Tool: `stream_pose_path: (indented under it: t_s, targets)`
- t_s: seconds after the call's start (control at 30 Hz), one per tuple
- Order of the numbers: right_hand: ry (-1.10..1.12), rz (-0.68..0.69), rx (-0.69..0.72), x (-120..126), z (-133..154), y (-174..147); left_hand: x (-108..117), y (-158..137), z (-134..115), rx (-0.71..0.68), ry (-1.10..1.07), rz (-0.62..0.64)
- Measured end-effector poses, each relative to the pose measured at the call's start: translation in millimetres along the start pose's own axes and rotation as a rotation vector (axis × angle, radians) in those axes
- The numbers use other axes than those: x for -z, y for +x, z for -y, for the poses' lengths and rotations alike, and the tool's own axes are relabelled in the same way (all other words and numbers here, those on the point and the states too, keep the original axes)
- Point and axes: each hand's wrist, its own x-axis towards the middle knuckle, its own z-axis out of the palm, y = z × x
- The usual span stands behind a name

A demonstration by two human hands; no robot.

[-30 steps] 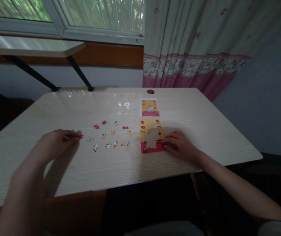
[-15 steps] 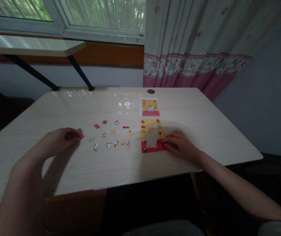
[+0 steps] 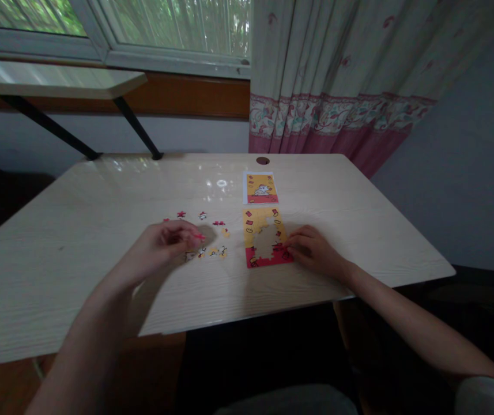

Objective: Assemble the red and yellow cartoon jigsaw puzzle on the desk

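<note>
Pinched in the fingertips of my left hand [image 3: 166, 242] is a small red jigsaw piece [image 3: 199, 236], held above the table left of the puzzle. My right hand [image 3: 313, 251] has its fingers curled together at the right edge of a partly filled yellow and red jigsaw puzzle [image 3: 268, 262], gripping that edge. The puzzle has a bare gap in its middle. Loose jigsaw pieces [image 3: 213, 252] lie under and around my left hand, which hides some of them. Behind the puzzle lies a picture card [image 3: 261, 189] with a white animal on yellow and red.
The pale wooden table [image 3: 212, 294] has a round cable hole [image 3: 263, 161] at the back. A raised shelf [image 3: 56, 80] on black legs stands at the back left. A curtain [image 3: 316, 69] hangs behind the table.
My left hand has moved right with the red jigsaw piece, from left of the loose pieces to over them. My right hand has stayed at the puzzle's edge. The view has shifted slightly.
</note>
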Motion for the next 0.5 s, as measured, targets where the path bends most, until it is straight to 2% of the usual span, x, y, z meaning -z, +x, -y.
stream_pose_path:
  t_s: [0.1,0.17,0.3,0.5]
  targets:
    - [0.002,0.002,-0.011,-0.8,-1.0,0.6,-42.7,9.8,-18.6,-0.060,-0.114,0.143]
    - [-0.001,0.003,-0.012,-1.3,-1.5,0.5,-66.4,16.4,-25.4,-0.078,-0.093,0.210]
    - [-0.012,0.007,-0.016,-2.3,-2.2,-0.3,-99.4,28.6,-26.1,-0.079,0.036,0.174]
    - [-0.041,0.001,0.018,-4.3,-4.2,0.0,-124.3,35.6,-17.7,-0.079,0.101,0.068]
